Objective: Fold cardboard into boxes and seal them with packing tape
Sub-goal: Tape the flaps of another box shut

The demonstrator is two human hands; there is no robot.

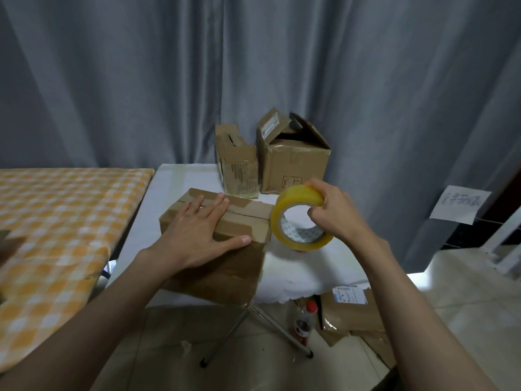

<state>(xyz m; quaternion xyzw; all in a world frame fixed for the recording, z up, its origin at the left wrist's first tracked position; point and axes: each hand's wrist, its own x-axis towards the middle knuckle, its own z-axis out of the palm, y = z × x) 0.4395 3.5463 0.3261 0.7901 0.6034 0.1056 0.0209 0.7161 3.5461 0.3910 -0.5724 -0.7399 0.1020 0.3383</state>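
Closed brown cardboard box (225, 249): on the white-covered table (174, 182), near its front edge; top flaps meet at a centre seam.
Left hand (194, 232): flat on the box top, fingers straight and spread.
Yellow roll of packing tape (298, 218): upright, just beside the box's right edge.
Right hand (335, 210): fingers curled round the roll's rim.
Behind: two worn brown cardboard boxes (293, 162), flaps partly open.
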